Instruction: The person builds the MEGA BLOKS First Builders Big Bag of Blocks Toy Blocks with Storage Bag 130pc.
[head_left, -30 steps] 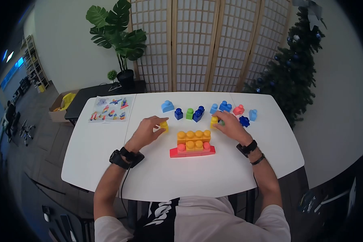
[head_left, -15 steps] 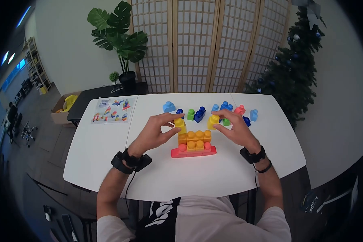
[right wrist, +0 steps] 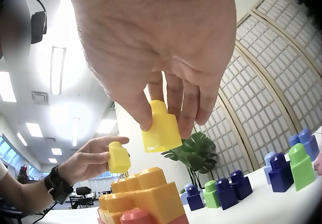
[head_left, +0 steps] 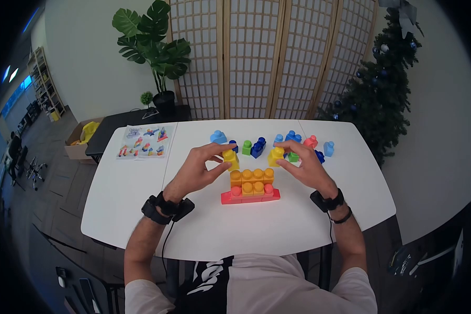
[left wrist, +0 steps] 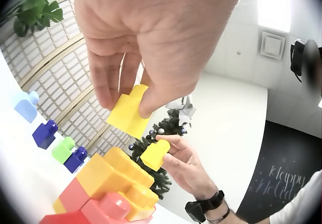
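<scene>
My left hand [head_left: 198,168] pinches a small yellow toy block [left wrist: 129,112] between thumb and fingers, raised over the left end of the stacked blocks. Another yellow block [right wrist: 161,129] is pinched by my right hand [head_left: 307,168], held up above the right end. Between and below the hands stands the stack: a row of orange blocks [head_left: 252,177] at the back, with shorter orange and red studs in front. A long red base piece [head_left: 250,199] with sloping ends carries them. Gaps show between both yellow blocks and the stack in the wrist views.
Behind the stack lie loose blocks, among them a light blue one [head_left: 218,137], a green one [head_left: 247,147], a dark blue one [head_left: 258,148] and a pink one [head_left: 311,142]. A picture sheet [head_left: 144,142] lies at the table's back left.
My left hand has lifted its yellow block and carried it right, from the table's left side to above the stack. My right hand has raised its block slightly and shifted a little left.
</scene>
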`<state>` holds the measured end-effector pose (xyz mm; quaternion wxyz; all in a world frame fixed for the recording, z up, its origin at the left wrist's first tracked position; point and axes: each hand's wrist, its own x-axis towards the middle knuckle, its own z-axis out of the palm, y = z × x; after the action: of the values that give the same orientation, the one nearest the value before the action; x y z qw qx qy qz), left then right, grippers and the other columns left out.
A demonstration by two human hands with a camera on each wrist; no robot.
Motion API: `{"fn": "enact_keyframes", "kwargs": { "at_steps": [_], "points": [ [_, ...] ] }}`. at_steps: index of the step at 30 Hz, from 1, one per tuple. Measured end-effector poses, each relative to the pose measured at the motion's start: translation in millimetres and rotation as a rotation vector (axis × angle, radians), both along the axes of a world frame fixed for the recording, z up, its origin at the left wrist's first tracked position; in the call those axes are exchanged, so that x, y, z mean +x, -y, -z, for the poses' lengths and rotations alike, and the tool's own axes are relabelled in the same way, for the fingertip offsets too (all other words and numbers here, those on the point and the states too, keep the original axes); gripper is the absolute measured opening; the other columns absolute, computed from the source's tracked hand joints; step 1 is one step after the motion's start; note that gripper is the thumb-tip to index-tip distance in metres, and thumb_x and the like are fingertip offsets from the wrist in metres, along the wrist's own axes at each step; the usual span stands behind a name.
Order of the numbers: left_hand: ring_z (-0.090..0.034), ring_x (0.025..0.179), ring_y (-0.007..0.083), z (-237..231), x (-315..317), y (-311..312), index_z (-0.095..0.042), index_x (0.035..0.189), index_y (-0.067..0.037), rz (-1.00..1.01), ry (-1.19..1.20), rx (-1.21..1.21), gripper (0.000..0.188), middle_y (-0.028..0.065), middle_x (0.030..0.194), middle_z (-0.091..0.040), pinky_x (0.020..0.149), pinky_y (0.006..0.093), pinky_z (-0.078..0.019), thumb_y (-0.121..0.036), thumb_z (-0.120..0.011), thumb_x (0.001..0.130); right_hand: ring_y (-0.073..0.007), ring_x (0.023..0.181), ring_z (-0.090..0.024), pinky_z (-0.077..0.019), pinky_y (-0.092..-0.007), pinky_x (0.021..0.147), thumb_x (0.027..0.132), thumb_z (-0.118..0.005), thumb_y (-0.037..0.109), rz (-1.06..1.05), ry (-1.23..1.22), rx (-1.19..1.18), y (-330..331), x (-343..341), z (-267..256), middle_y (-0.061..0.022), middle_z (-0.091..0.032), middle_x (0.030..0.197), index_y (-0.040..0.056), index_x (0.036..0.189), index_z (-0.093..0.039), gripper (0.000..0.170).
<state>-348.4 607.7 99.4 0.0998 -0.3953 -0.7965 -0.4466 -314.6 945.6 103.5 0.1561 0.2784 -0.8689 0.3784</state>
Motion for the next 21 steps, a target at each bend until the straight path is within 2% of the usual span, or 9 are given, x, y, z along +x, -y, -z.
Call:
{"fn": "enact_keyframes", "kwargs": {
  "at_steps": [1,3,9,11,16,21],
  "points": [
    [-0.077,0.109,0.0265,-1.0,1.6,-1.1,-0.07,0.146,-0.007,0.008,0.007,-0.003,0.047,0.0175,0.123,-0.078,0.098,0.036,-0.0652,-0.005,-0.077,0.1,-0.0219,0.112,-0.071,-0.0546,-0.0342,0.101,0.1,-0.079,0.011,0.003,0.002,0.001,1.3,2.5,-1.1,-0.0106,-0.075,0.123,0.0027,0.138,-0.07,0.04],
    [-0.077,0.108,0.0266,-0.7,2.8,-3.8,-0.07,0.145,-0.007,0.022,0.015,-0.007,0.047,0.0173,0.123,-0.078,0.097,0.0361,-0.0652,-0.005,-0.077,0.1,-0.0269,0.114,-0.072,-0.0558,-0.0381,0.102,0.099,-0.078,0.01,-0.02,-0.017,0.007,5.6,8.0,-3.2,-0.0148,-0.076,0.125,0.0004,0.137,-0.069,0.04],
    [-0.077,0.107,0.0289,9.1,6.0,-9.4,-0.071,0.144,-0.008,0.072,0.016,-0.07,0.047,0.0159,0.124,-0.078,0.096,0.0366,-0.0647,-0.006,-0.078,0.098,-0.0278,0.115,-0.072,-0.0557,-0.0392,0.103,0.099,-0.078,0.01,-0.095,-0.018,0.025,10.8,6.9,6.1,-0.0147,-0.075,0.124,0.0018,0.138,-0.068,0.041],
    [-0.077,0.105,0.0308,15.8,5.9,-9.9,-0.071,0.144,-0.009,0.031,-0.022,-0.205,0.048,0.0152,0.123,-0.078,0.096,0.0376,-0.064,-0.008,-0.08,0.097,-0.0276,0.116,-0.072,-0.0555,-0.0387,0.103,0.099,-0.079,0.01,-0.085,0.001,0.05,9.4,4.9,13.5,-0.0139,-0.075,0.124,0.0023,0.138,-0.069,0.042],
    [-0.076,0.104,0.0311,17.1,8.6,-10.2,-0.07,0.144,-0.009,0.01,-0.048,-0.239,0.05,0.0145,0.124,-0.077,0.097,0.0389,-0.0629,-0.009,-0.081,0.096,-0.0279,0.116,-0.073,-0.0551,-0.0382,0.104,0.099,-0.079,0.011,-0.076,0.073,0.106,7.2,4.9,21.3,-0.0132,-0.076,0.122,0.0024,0.138,-0.069,0.042],
    [-0.076,0.105,0.0308,18.9,9.1,-12.4,-0.069,0.144,-0.01,-0.006,-0.075,-0.282,0.051,0.0142,0.124,-0.077,0.097,0.039,-0.0625,-0.01,-0.082,0.095,-0.0274,0.117,-0.073,-0.0555,-0.0385,0.105,0.099,-0.079,0.012,-0.089,0.045,0.1,6.1,3.5,25.3,-0.0139,-0.076,0.124,0.0048,0.14,-0.069,0.043]
  ]
}}
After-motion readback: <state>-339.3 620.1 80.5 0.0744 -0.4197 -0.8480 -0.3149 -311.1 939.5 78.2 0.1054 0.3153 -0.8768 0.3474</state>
